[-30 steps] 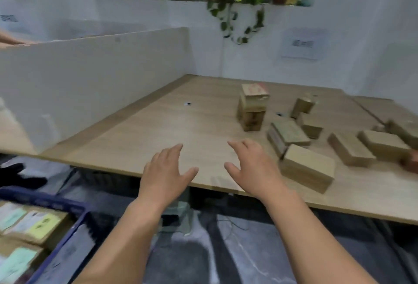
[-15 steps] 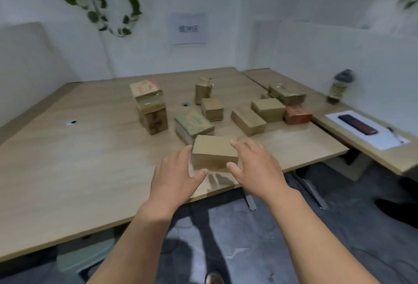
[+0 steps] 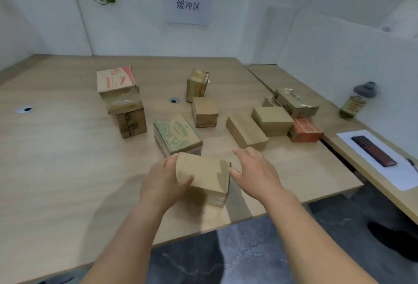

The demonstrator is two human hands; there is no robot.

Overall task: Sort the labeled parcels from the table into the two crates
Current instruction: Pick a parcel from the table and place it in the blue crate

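A wide light-wood table (image 3: pixel 56 170) filled the lower and middle of the frame. A second desk (image 3: pixel 334 111) butted against it on the right, and a paper sign (image 3: pixel 187 5) hung on the white wall at upper centre. Left of centre stood a stack of three parcels (image 3: pixel 122 100), the top one printed in red. More parcels lay in a cluster at right of centre (image 3: pixel 271 120), with a red box (image 3: pixel 305 129) at its right end. A green-printed parcel (image 3: pixel 177 133) sat at centre, touching or nearly touching the plain brown parcel (image 3: pixel 203 175) in front of it at lower centre, which lay near the table's front edge. The left hand (image 3: pixel 162 184) gripped that parcel, thumb lying over its top and fingers against its left side. The right hand (image 3: pixel 255 172) was spread with loose fingers at the parcel's right edge and held nothing; whether its thumb touched the cardboard could not be told. On the desk stood a bottle (image 3: pixel 355 102) and a white sheet (image 3: pixel 395 170) bearing a dark flat case (image 3: pixel 373 151).
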